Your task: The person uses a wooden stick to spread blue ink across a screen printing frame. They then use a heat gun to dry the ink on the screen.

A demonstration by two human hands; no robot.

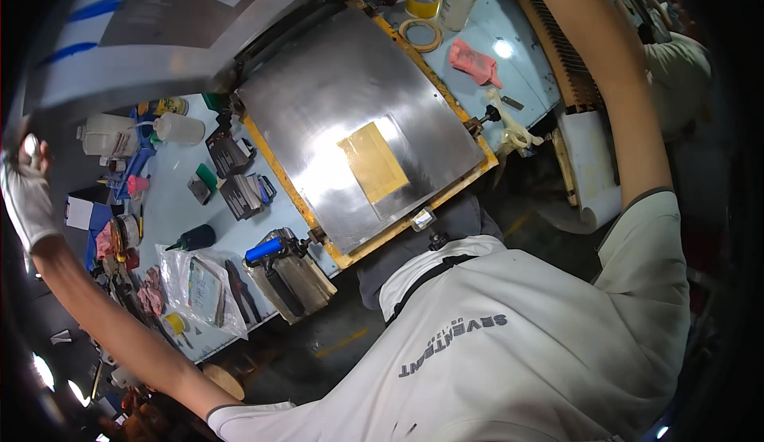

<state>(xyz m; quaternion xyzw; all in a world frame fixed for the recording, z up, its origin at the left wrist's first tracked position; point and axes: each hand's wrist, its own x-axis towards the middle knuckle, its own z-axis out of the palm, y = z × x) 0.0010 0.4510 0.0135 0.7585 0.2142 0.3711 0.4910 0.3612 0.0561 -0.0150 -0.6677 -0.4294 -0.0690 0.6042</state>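
My left hand [28, 191], in a whitish glove with bare fingertips, is at the far left edge. Its fingers curl at the lower corner of a raised printing screen [171, 52], next to a small shiny piece; the grip is partly dark. The screen is tilted up, with a grey printed area and blue streaks on its mesh. My right arm [613, 76] stretches up past the top edge, so its hand is out of sight. Between the arms lies a flat metal plate [302, 100] in a yellow frame [442, 84]. A yellowish rectangular sheet [372, 162] rests on the plate under a clear film.
Tape rolls [422, 0], a white squeeze bottle [458, 3] and a pink cloth [474, 62] are on the right of the blue table [525, 28]. At left sit dark boxes [239, 191], a blue-handled tool [267, 249], a plastic bag [203, 287] and bottles [179, 128].
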